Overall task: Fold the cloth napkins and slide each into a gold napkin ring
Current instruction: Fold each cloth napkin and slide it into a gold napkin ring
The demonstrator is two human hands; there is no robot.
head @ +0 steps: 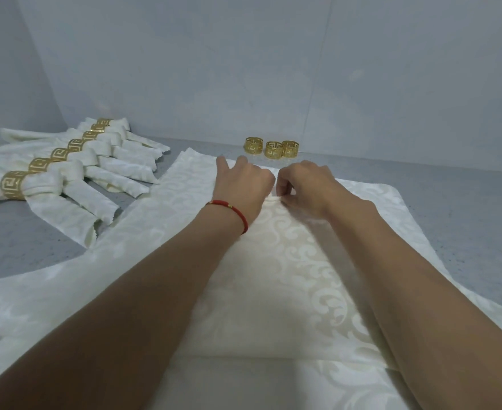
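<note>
A cream damask napkin [276,279] lies partly folded in front of me, on top of other spread napkins [166,208]. My left hand [243,182], with a red cord bracelet on the wrist, and my right hand [306,184] meet at the napkin's far point, and both pinch a small fold of the cloth there. Three loose gold napkin rings [272,147] stand just beyond my hands. At the left lies a row of several folded napkins [75,176], each inside a gold ring.
The grey speckled tabletop [462,208] shows at the right and at the left front. A pale wall [243,69] rises directly behind the rings, with a corner at the back left.
</note>
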